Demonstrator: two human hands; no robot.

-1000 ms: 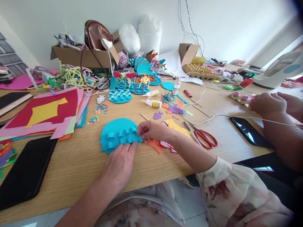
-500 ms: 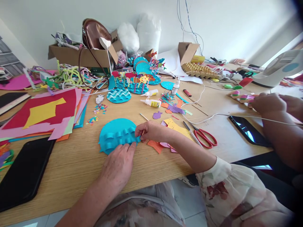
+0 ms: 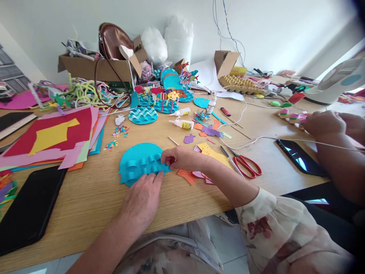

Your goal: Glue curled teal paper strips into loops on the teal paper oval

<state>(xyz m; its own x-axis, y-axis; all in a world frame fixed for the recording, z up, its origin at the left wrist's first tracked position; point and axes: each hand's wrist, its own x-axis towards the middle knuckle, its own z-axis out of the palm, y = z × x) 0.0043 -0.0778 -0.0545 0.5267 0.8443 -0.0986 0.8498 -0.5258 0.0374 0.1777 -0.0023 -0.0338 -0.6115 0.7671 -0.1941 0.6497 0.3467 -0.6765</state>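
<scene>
A round blue paper piece with rows of raised, curled blue strips lies on the wooden table in front of me. My left hand rests at its lower right edge, fingertips pressed together on the lowest strip. At the right edge my right hand has thumb and fingers pinched on the end of a blue strip. Part of that strip is hidden under the fingers. To the right of the right hand lie yellow paper and orange scraps.
Red-handled scissors, a pen and a phone lie to the right. Glue bottles and finished blue wave pieces stand behind. Coloured paper and a black phone lie left. Another person's hands are far right.
My right hand has shifted very slightly left over the strip's end. My left hand stays where it was.
</scene>
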